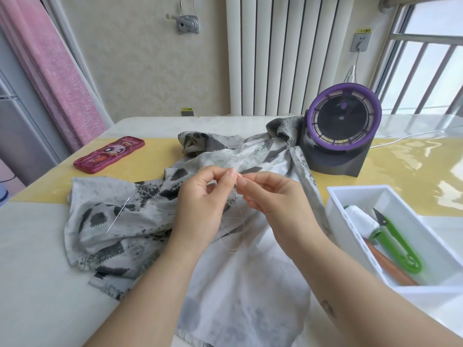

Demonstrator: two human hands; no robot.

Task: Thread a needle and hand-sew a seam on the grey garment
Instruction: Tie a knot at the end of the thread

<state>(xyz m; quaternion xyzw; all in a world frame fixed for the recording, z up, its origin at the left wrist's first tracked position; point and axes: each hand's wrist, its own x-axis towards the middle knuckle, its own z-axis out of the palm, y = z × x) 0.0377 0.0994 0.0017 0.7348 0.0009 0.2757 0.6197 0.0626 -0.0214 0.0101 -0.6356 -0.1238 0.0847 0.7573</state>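
Thread (233, 236) first, in the head view: a pale, hair-fine strand hanging in loose loops below the two hands at centre frame. The left hand (200, 201) pinches it between thumb and forefinger, and the right hand (273, 196) pinches it too, their fingertips nearly touching; I'd judge a knot is being worked. The needle (117, 216) lies free on the grey garment (250, 284), left of centre, with thread trailing from its upper end. The garment sprawls limp across the table (37, 259). It looks thin, soft and probably slippery, so pinch it flat just beside the seam. The needle is stiff, sharp and slim: take it mid-shaft. At the right edge, a white tray (350, 194) holds a spool (360, 219) and green snips (398, 244).
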